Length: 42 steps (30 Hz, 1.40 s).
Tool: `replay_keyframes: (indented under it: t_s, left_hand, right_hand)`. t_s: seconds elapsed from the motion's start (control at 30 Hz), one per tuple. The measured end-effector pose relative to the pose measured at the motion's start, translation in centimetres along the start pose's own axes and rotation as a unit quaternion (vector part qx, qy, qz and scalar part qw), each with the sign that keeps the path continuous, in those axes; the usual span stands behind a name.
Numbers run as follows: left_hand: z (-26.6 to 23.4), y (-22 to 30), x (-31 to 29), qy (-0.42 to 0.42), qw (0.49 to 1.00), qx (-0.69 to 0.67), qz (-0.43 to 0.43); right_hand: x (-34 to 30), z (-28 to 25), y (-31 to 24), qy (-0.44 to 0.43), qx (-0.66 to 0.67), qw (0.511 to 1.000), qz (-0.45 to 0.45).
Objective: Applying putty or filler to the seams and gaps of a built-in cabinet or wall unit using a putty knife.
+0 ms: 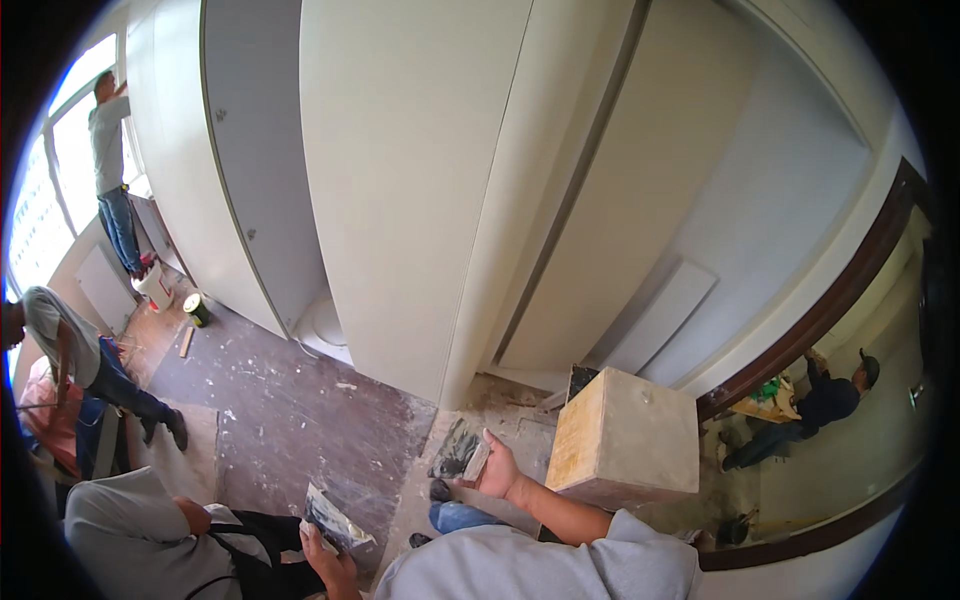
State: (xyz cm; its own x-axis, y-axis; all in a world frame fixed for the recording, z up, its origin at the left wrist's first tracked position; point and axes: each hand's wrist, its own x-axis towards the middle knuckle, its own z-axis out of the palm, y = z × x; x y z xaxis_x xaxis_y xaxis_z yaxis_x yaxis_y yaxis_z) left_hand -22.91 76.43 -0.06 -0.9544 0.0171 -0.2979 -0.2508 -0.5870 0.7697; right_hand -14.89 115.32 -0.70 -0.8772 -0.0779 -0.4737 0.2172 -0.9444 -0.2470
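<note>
My left hand [328,565] comes in from the lower edge, closed around the pale handle end of a wide putty knife [338,520]. Its dark, flat blade is smeared with white putty and tilts away over the floor. My right arm reaches across in front of my grey shirt. At its end my right hand [497,474] is closed on a small flat greyish piece [477,460], thumb pointing up; its exact kind cannot be made out. Below and behind that hand, a dark smeared patch [455,450] lies on the floor near my shoes.
A stained box-shaped cabinet [645,430] stands right of my right hand. Tall cream wardrobe panels [400,180] rise ahead. A co-worker in grey [150,535] is close at left; others stand farther left, and one works through the right doorway [840,400]. A can [197,308] sits farther back.
</note>
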Motion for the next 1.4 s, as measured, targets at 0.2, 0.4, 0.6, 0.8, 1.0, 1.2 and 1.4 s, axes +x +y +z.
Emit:
replay_keyframes:
  t_s: [0.2, 0.4, 0.6, 0.8, 1.0, 1.2, 1.4]
  left_hand:
    - [0.8, 0.6, -4.7, -0.027, 0.997, -0.024, 0.064]
    - [2.3, -1.8, -5.6, 0.047, 0.996, 0.071, 0.01]
    - [9.1, -7.9, -3.1, -0.033, 0.999, -0.024, -0.02]
    - [15.6, -12.6, -1.5, -0.088, 0.995, -0.011, -0.045]
    - [18.0, -15.0, -1.2, -0.082, 0.996, -0.009, -0.046]
    - [17.0, -16.3, -1.0, -0.082, 0.996, -0.035, -0.015]
    - [18.0, -15.2, -2.2, -0.031, 0.998, -0.05, 0.007]
  right_hand:
    - [2.2, -0.9, 0.6, -0.065, -0.032, 0.996, 0.047]
    - [0.7, -4.8, -3.1, -0.097, -0.043, 0.994, 0.035]
    - [-3.2, -10.9, -9.7, -0.004, -0.081, 0.996, -0.032]
    - [-10.3, -8.2, -10.8, 0.009, 0.034, 0.988, -0.148]
    - [-8.0, -11.4, -13.1, 0.059, -0.061, 0.975, -0.204]
    - [-8.9, -5.5, -13.5, 0.105, -0.113, 0.969, -0.192]
    - [-5.7, -8.4, -13.9, 0.085, -0.096, 0.98, -0.152]
